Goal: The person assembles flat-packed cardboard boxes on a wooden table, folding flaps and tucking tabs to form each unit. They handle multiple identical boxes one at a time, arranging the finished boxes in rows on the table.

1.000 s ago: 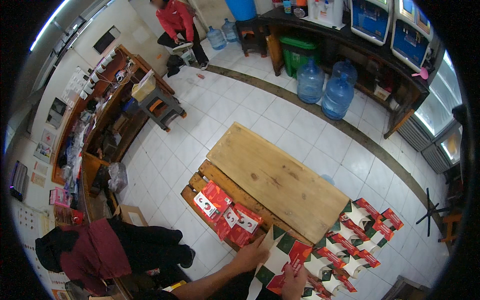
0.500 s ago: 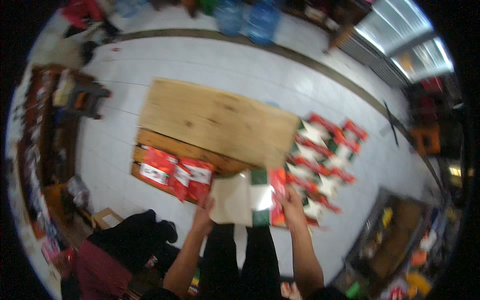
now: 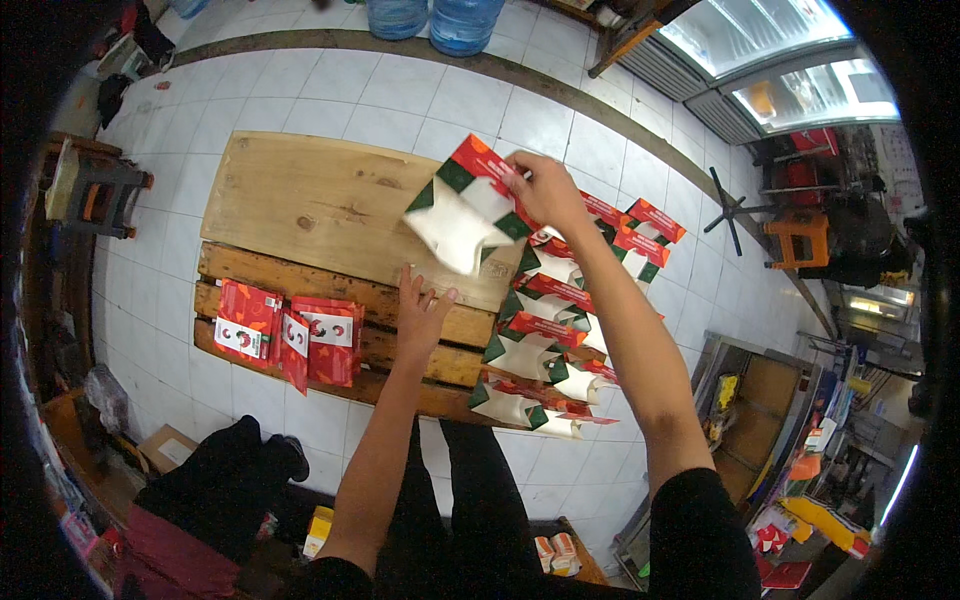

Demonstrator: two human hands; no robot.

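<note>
My right hand [image 3: 548, 195] is closed on the red end of a paper packet [image 3: 447, 228], white with green corners, its white part bulging. It is raised over the far right part of the wooden table [image 3: 300, 190]. My left hand [image 3: 423, 315] has its fingers spread, low over the slats, with nothing in it. Several similar packets [image 3: 548, 265] stand in overlapping rows at the table's right end, partly behind my right forearm. At the left lie flat red packets [image 3: 248, 312] with white panels, and more red ones [image 3: 332, 325] beside them.
Blue water jugs [image 3: 466, 25] stand at the far side, and a glass-door fridge [image 3: 770, 60] at the far right. Plastic stools [image 3: 798, 240] are at both sides. Next to me on the left is another person's dark-clothed leg [image 3: 215, 465]. Shelving [image 3: 765, 420] stands on the right.
The packet was held low between both hands near the table's front edge. My right hand has carried it up and away; my left hand has let go. The view has shifted.
</note>
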